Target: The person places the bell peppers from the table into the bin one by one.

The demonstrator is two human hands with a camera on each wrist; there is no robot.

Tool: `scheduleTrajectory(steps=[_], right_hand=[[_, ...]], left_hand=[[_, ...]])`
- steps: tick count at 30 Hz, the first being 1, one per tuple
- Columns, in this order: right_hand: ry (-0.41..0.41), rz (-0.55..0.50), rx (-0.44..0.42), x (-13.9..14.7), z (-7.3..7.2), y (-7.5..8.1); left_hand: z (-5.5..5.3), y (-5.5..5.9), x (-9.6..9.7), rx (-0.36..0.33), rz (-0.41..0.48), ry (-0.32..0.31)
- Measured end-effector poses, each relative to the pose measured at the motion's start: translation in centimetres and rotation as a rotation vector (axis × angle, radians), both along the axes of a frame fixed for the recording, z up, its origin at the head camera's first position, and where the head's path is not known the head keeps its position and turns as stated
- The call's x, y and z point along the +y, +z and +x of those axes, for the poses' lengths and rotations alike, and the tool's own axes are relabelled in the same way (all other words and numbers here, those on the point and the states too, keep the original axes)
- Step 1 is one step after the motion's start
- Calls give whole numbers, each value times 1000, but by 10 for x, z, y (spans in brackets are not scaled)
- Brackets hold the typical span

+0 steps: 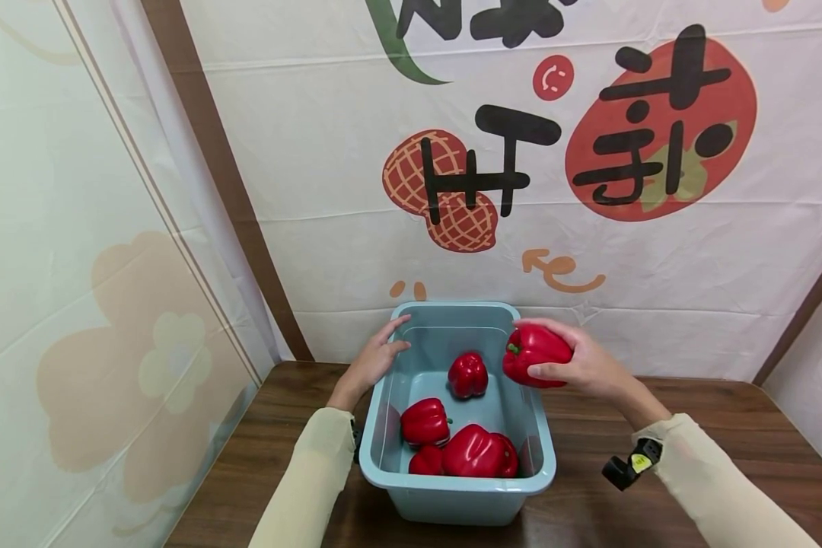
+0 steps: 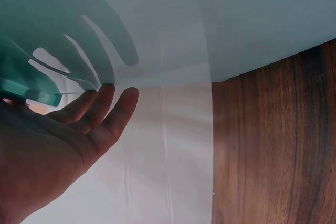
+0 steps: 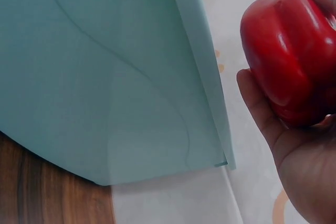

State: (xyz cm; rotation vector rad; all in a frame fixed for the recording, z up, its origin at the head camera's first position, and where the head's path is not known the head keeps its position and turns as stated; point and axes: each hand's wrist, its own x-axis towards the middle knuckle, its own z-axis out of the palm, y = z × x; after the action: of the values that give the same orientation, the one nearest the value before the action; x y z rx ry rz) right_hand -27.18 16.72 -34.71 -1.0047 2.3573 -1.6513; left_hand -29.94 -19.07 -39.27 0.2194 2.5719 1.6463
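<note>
My right hand [image 1: 589, 367] holds a glossy red bell pepper [image 1: 536, 352], its green stem facing left, above the right rim of a light blue plastic bin [image 1: 455, 481]. In the right wrist view the fingers wrap around this pepper [image 3: 289, 51], beside the bin's outer wall [image 3: 131, 114]. At the bin's left rim rests my left hand [image 1: 375, 359], thumb and a finger reaching over the edge. Its other fingers [image 2: 113, 121] extend along the outer wall in the left wrist view. Inside the bin, one pepper [image 1: 468, 374] lies toward the back, another [image 1: 425, 421] at left, and several peppers [image 1: 474, 449] at the front.
The bin stands on a dark wooden table [image 1: 281, 426]. Behind it hangs a white cloth [image 1: 342, 251] with printed characters and fruit drawings. Another pale cloth [image 1: 109, 304] with a flower print hangs at the left. A black strap device [image 1: 632, 464] sits on the right wrist.
</note>
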Motion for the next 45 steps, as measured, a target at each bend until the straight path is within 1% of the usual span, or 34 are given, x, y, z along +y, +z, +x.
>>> scheduleTrajectory(steps=[5, 12, 19, 23, 30, 34, 38, 42, 45], right_hand=[[-2, 12, 3, -6, 0, 1], [32, 15, 0, -16, -1, 2], [44, 40, 2, -26, 0, 2], [75, 26, -19, -33, 0, 1], [150, 2, -36, -46, 0, -8], [158, 3, -50, -49, 0, -11], [147, 5, -76, -50, 2, -11], [152, 9, -110, -52, 4, -10], [158, 14, -118, -53, 4, -11]], left_hand=[[0, 0, 0, 1, -2, 3], [-1, 0, 0, 1, -5, 0], [-1, 0, 0, -2, -10, -3], [-1, -1, 0, -3, -4, -2], [-1, 0, 0, -2, -1, -2], [0, 0, 0, 2, -4, -7], [-1, 0, 0, 6, -7, -6], [-1, 0, 0, 4, -8, -1], [-1, -1, 0, 2, -4, 0]])
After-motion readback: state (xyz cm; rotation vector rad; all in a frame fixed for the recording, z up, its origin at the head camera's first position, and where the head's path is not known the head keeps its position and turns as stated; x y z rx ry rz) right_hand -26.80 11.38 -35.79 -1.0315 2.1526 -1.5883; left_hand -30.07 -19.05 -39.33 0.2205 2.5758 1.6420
